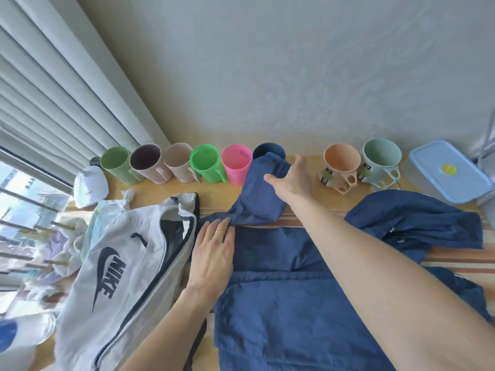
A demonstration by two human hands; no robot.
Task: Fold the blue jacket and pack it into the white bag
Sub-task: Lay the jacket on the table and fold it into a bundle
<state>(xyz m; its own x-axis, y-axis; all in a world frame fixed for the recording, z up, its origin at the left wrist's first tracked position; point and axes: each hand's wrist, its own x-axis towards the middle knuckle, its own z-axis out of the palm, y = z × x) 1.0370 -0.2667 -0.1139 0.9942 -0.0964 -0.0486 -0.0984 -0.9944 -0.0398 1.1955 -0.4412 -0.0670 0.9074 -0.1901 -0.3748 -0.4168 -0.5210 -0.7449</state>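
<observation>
jacket (281, 290): its lower hem runs off the bottom edge; my right forearm covers a strip across its middle.
dark blue cup (269, 151): only the rim shows, the rest sits behind the raised sleeve (259, 194).
my right hand (292, 180): fingertips lie past the sleeve's edge, so i cannot tell how they hold it.
white bag (120, 277): bottom corner cut off by the frame; its inside is too dark to read.
cup labels (325, 178): print too small to read.
blue-lidded box (450, 175): right end partly hidden behind a grey thing at the edge.
left side clutter (53, 250): blurred, cannot tell what it is.
</observation>
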